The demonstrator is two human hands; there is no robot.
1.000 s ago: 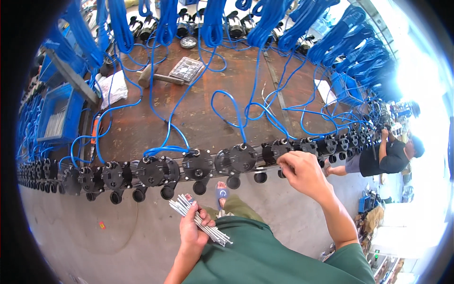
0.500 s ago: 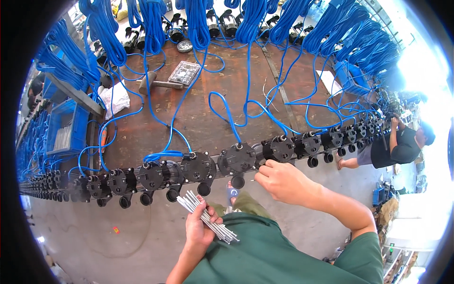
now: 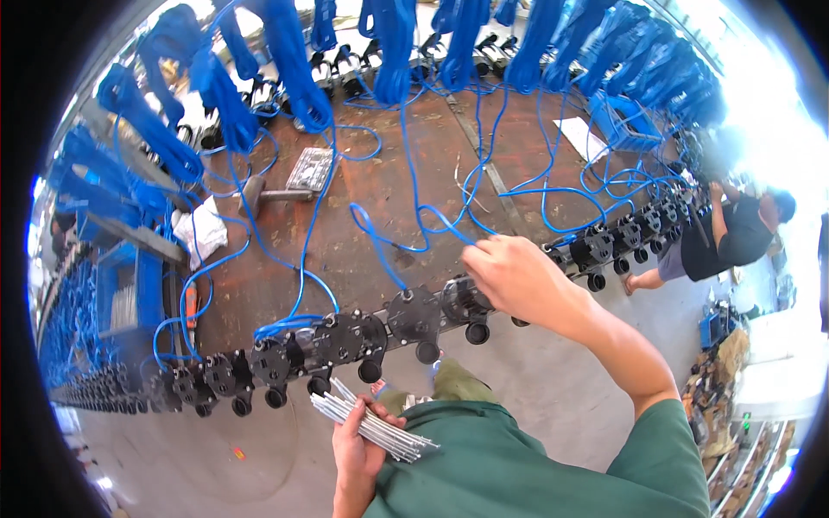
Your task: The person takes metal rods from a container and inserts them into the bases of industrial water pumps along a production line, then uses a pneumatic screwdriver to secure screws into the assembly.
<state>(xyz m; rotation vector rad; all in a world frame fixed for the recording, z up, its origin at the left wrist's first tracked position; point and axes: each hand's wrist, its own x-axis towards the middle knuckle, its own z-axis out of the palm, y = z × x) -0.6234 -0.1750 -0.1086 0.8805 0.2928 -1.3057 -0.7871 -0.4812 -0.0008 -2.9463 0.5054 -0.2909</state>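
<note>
Your left hand [image 3: 358,442] is clamped around a bundle of thin silvery rods [image 3: 401,441] at the lower middle of the frame, slanting down to the right in front of your green shirt. Your right hand [image 3: 520,278], just right of centre, is over the row of black units [image 3: 413,316] that curves across the frame; its fingers are bent, but you cannot tell whether the tips meet or grip anything. Behind the row, blue cables [image 3: 313,226] cross the brown table [image 3: 367,183]. A mallet [image 3: 287,196] lies left of upper centre. A co-worker [image 3: 749,231] is at the right edge.
</note>
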